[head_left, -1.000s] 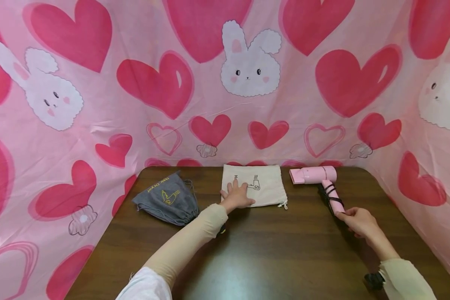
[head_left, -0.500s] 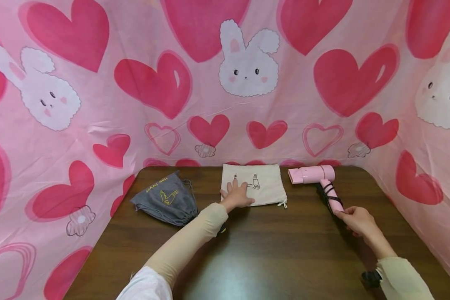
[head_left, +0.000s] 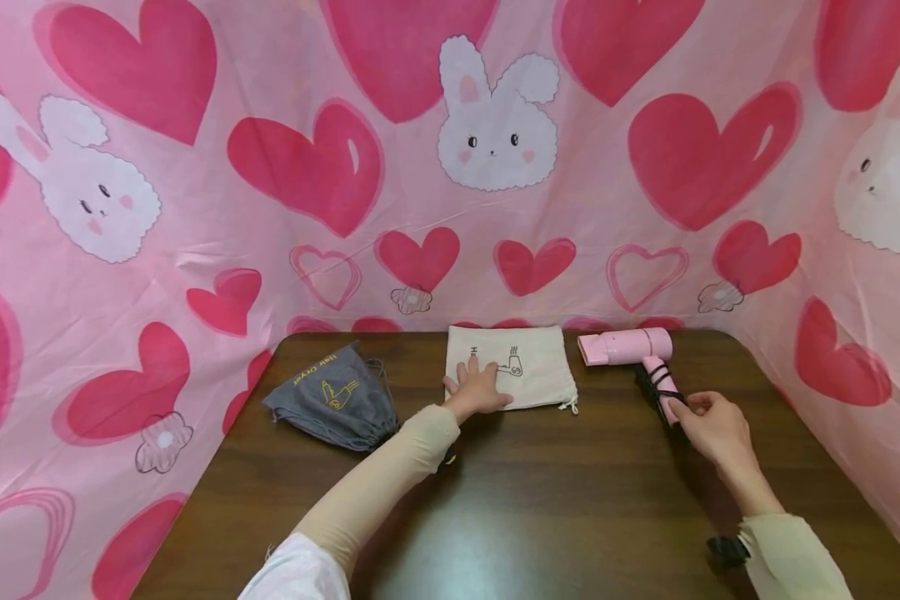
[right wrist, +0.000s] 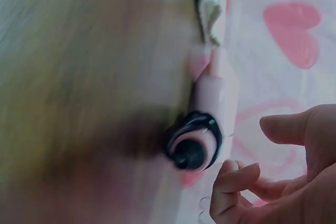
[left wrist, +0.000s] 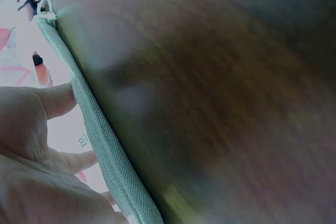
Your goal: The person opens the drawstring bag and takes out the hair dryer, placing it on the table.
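Note:
My left hand (head_left: 476,389) rests with spread fingers on a cream drawstring pouch (head_left: 543,383), printed with a hair dryer drawing, at the table's back middle. The left wrist view shows its fingertips over the near edge of the pouch. To the right lies a pink hair dryer (head_left: 626,347), nozzle to the left, a black cord wound about its handle. My right hand (head_left: 720,429) is beside the handle's near end. In the right wrist view, the thumb and bent fingers (right wrist: 236,179) stand apart, with nothing between them, close to the dryer (right wrist: 210,98).
A grey drawstring bag (head_left: 337,408) with yellow "Hair Dryer" lettering lies at the back left, partly behind the left forearm. Around the dark wooden table (head_left: 570,500) hangs a pink cloth (head_left: 495,217) with hearts and rabbits. A black device (head_left: 727,550) sits at the right wrist.
My right hand has let go of the dryer handle's end and shifted a little up and inward beside it. The left hand stays on the pouch; the dryer lies as before.

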The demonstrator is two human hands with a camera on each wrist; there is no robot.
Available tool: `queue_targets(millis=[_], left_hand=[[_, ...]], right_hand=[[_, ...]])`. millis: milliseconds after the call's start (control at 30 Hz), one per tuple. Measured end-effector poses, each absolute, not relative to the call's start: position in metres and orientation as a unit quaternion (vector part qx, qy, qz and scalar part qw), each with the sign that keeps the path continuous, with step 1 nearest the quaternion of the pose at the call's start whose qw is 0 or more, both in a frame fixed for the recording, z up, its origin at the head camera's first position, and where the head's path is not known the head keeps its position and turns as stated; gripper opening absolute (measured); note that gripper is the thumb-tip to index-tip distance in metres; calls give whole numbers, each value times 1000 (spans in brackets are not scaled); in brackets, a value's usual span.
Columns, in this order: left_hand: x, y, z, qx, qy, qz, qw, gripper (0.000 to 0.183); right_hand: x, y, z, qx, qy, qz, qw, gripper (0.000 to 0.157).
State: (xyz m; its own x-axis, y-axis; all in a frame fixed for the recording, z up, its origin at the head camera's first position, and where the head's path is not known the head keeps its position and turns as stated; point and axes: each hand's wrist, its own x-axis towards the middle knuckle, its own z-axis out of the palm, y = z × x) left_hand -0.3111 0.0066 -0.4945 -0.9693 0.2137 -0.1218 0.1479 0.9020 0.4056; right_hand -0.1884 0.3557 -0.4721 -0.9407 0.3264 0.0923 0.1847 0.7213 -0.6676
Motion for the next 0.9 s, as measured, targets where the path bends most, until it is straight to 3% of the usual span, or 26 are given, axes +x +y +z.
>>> queue_targets(millis=[500,900], left_hand=[[-305,3,-488,98,962,231,106,80],[-272,-8,-438,203,923,323,45,38]], right_hand=[[-186,315,-458,-69,-926,363,84,50],[-190,276,-442,-9,-920,387,65,42]])
